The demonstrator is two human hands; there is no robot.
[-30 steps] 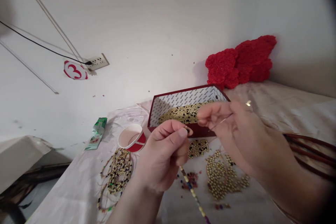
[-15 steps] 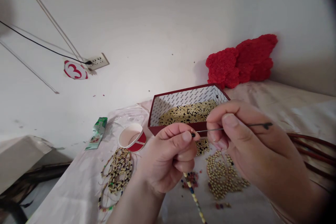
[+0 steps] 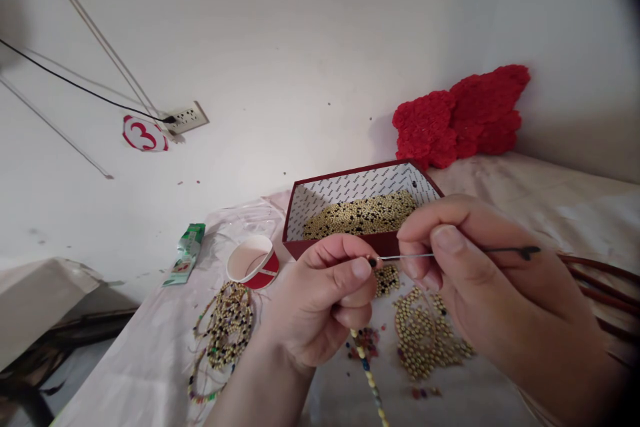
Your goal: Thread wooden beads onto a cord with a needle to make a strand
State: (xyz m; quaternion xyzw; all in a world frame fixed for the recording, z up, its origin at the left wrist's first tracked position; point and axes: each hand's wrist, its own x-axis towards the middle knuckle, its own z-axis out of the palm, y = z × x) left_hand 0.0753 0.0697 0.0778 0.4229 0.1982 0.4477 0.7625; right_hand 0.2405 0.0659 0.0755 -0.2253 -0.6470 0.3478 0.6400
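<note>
My left hand (image 3: 320, 307) is closed in a pinch on a small dark bead (image 3: 371, 262), and a strand of strung beads (image 3: 369, 377) hangs down from its fist. My right hand (image 3: 480, 280) pinches a thin metal needle (image 3: 405, 256) that lies level, its tip at the bead. A dark thread end (image 3: 525, 253) trails off the needle over the back of my right hand. Both hands hover above the white-covered table (image 3: 140, 373), just in front of a red box (image 3: 345, 245) full of gold and black beads.
Finished bead loops (image 3: 225, 327) lie at the left, more bead heaps (image 3: 425, 340) under my right hand. A red and white paper cup (image 3: 253, 262) lies tipped beside a green wrapper (image 3: 186, 253). A red ruffled cushion (image 3: 460, 117) leans on the wall. Curved brown rods (image 3: 605, 280) at the right.
My right hand turned over and brought the needle level, its tip now at the bead in my left pinch. The needle slid slightly rightward. My left hand stayed nearly still.
</note>
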